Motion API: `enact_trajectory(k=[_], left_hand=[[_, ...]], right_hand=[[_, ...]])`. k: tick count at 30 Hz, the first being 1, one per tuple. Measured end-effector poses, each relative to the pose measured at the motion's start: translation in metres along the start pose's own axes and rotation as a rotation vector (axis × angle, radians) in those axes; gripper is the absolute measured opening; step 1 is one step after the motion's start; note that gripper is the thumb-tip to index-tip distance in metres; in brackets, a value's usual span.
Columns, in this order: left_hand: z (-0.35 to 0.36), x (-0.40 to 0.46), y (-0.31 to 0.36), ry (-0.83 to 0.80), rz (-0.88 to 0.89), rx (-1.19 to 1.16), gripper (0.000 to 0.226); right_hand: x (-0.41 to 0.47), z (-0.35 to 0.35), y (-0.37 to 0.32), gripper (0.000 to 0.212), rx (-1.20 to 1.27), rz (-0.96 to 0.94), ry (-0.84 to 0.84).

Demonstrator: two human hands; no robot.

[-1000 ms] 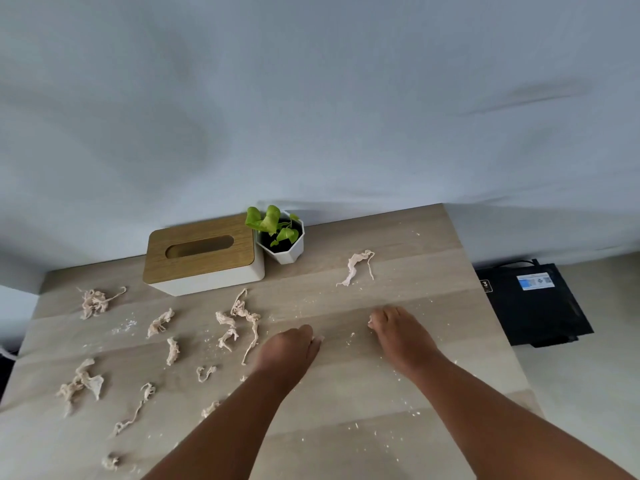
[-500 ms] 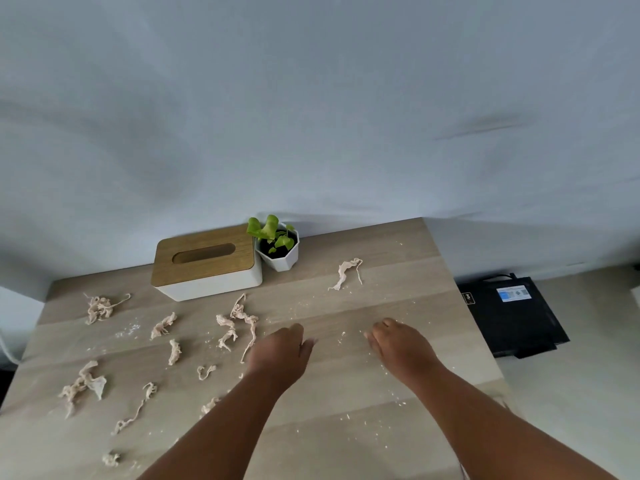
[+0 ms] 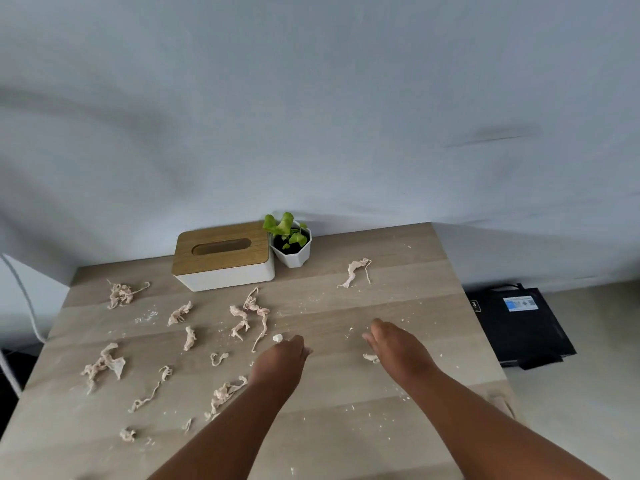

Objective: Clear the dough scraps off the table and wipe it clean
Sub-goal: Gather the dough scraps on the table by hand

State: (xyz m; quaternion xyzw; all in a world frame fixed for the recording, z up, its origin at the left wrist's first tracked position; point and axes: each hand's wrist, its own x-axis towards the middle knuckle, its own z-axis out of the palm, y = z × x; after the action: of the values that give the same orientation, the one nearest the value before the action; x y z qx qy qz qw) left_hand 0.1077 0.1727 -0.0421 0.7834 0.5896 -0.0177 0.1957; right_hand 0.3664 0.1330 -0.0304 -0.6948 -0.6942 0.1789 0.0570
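Several pale dough scraps litter the wooden table [image 3: 346, 427], mostly on its left half, such as a long twisted one [image 3: 256, 311] and a clump [image 3: 104, 363]. One lone strip [image 3: 356, 271] lies at the far right. My left hand [image 3: 280, 358] rests palm down mid-table with its fingers curled. A small white dough lump [image 3: 277, 338] sits at its fingertips, and whether it is gripped is unclear. My right hand [image 3: 398, 344] lies flat with the fingers stretched out. A small scrap [image 3: 370, 357] peeks out at its thumb side.
A white tissue box with a wooden lid [image 3: 223, 259] and a small potted plant [image 3: 291, 242] stand at the back edge against the wall. A black box [image 3: 519, 323] lies on the floor right of the table. Flour crumbs speckle the surface.
My left hand has drawn back a little, and a small white lump now shows at its fingertips. A scrap now shows beside my right hand. My view has shifted slightly.
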Motion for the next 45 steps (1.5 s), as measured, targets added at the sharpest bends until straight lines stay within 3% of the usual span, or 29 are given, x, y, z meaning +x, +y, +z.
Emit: enact_trajectory(k=[8, 11, 15, 17, 20, 24, 28, 35, 38, 41, 43, 45], left_hand=[[-0.006, -0.011, -0.025, 0.061, -0.045, -0.001, 0.033], [-0.009, -0.012, -0.035, 0.094, -0.053, -0.021, 0.028], [-0.01, -0.009, -0.048, 0.116, -0.081, -0.042, 0.026], [-0.008, -0.004, -0.055, 0.12, -0.085, -0.038, 0.029], [-0.007, 0.004, -0.062, 0.113, -0.068, -0.021, 0.032], [-0.007, 0.014, -0.062, 0.099, -0.06, -0.009, 0.041], [-0.004, 0.019, -0.058, 0.068, -0.061, 0.025, 0.045], [0.0, 0.022, -0.054, 0.006, -0.039, 0.197, 0.044], [-0.005, 0.023, -0.055, 0.067, 0.08, 0.149, 0.034], [-0.006, 0.025, -0.055, 0.151, 0.162, 0.22, 0.03], [-0.008, 0.028, -0.054, 0.15, 0.162, 0.182, 0.012], [-0.007, 0.033, -0.055, 0.129, 0.144, 0.133, 0.022]], right_hand=[[0.016, 0.003, -0.003, 0.017, 0.102, 0.045, -0.04], [0.021, 0.005, -0.006, 0.037, 0.08, 0.022, -0.011], [0.029, 0.002, -0.004, 0.05, 0.112, 0.05, -0.195], [0.035, 0.004, -0.002, 0.041, 0.066, 0.032, -0.25], [0.042, 0.007, 0.001, 0.03, 0.015, 0.024, -0.214], [0.051, 0.004, -0.001, 0.015, 0.141, -0.008, -0.106], [0.068, -0.001, -0.002, 0.014, 0.142, -0.003, -0.074], [0.11, -0.008, 0.004, 0.034, -0.006, 0.015, 0.073], [0.126, -0.008, 0.007, 0.037, 0.023, 0.068, 0.145], [0.141, -0.005, 0.009, 0.04, -0.001, 0.121, 0.153], [0.148, -0.004, 0.009, 0.045, -0.002, 0.155, 0.155], [0.155, -0.003, 0.008, 0.055, 0.014, 0.189, 0.138]])
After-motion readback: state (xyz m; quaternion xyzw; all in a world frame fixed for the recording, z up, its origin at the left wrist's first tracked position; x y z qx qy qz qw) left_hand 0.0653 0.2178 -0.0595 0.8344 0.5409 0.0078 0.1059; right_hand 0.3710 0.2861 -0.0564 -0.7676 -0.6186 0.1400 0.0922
